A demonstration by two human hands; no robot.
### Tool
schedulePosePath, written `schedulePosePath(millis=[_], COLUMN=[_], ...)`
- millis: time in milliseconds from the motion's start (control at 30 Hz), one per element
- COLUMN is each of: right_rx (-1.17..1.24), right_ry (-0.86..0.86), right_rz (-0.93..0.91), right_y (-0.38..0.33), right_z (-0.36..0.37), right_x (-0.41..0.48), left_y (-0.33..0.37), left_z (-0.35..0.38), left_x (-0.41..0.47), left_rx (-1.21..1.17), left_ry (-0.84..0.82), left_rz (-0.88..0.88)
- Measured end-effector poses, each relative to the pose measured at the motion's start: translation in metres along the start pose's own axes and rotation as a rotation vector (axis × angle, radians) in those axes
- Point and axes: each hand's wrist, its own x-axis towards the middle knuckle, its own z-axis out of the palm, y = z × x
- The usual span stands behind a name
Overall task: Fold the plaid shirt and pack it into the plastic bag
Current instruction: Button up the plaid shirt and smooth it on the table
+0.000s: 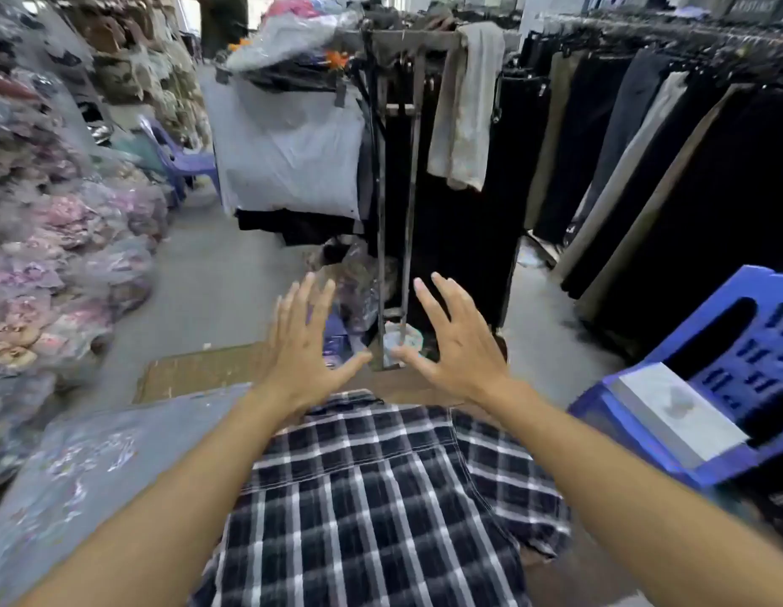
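Note:
A dark plaid shirt with white checks lies spread out, back side up, low in the middle of the view, its collar end pointing away from me. My left hand and my right hand are stretched out above and beyond the collar end, palms down, fingers spread, holding nothing. A clear plastic bag with faint printing lies flat to the left of the shirt, touching its edge. My forearms cross over both sides of the shirt.
A brown cardboard sheet lies under the shirt's far end. A blue plastic stool with a white box on it stands at the right. A metal rack of dark trousers is ahead; bagged clothes pile at the left.

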Motion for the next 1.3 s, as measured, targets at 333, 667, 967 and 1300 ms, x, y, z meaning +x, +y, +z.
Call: schedulePosePath(millis=[333,667,967,1300], right_rx=[-0.036,-0.022,0.195,0.815], right_ry=[-0.570,-0.633,-0.616,-0.976], right_rz=[0.350,0.722,0.797,0.521], right_y=[0.081,0.160,0.151,0.021], right_z=[0.071,0.052,0.014,-0.005], right_x=[-0.124,-0.174,-0.152,-0.089], left_y=[0.057,0.111,0.118,0.078], left_z=[0.126,0.192,0.200,0.169], left_x=[-0.070,-0.075,-0.058,-0.030], left_rx=[0.014,0.113,0.026,-0.778], left_ry=[-0.569,-0.929,-0.958,-0.483], left_rz=[0.072,0.116,0.019,-0.650])
